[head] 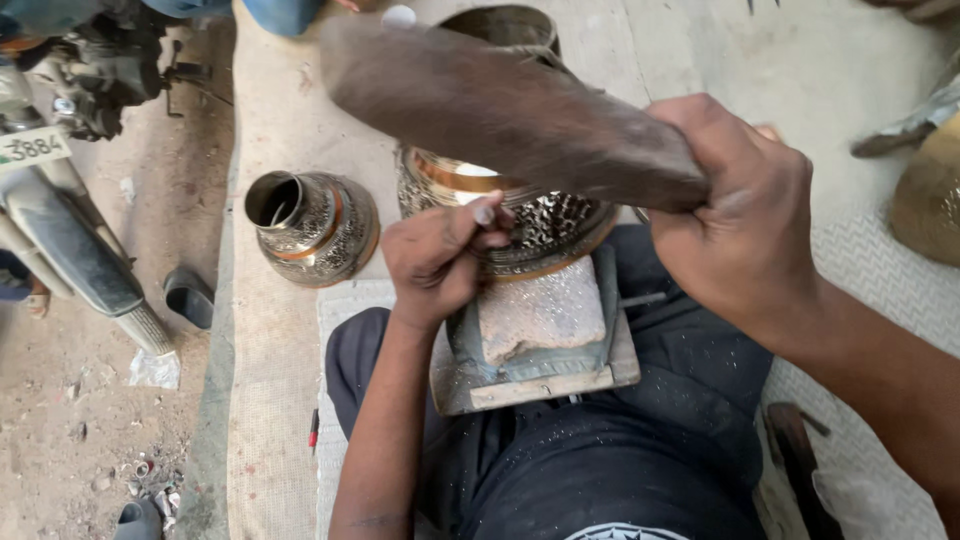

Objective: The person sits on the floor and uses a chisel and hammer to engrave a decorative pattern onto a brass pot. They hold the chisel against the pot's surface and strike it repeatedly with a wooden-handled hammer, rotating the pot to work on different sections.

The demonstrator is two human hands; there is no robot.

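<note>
My right hand (745, 215) grips the narrow end of a heavy brown wooden mallet (500, 105), raised across the upper middle of the view. My left hand (440, 255) pinches a small metal punch (484, 213) with its tip against an engraved brass vessel (545, 225). The vessel lies on a stone block (540, 315) set in a wooden board (610, 370) across my lap. Much of the vessel is hidden behind the mallet and my left hand.
A second engraved brass piece (310, 225) lies on the concrete ledge to the left. Another brass pot (500, 25) stands beyond the mallet. A parked motorcycle (60, 150) fills the far left. A brass object (925, 195) sits at the right edge on a woven mat (870, 270).
</note>
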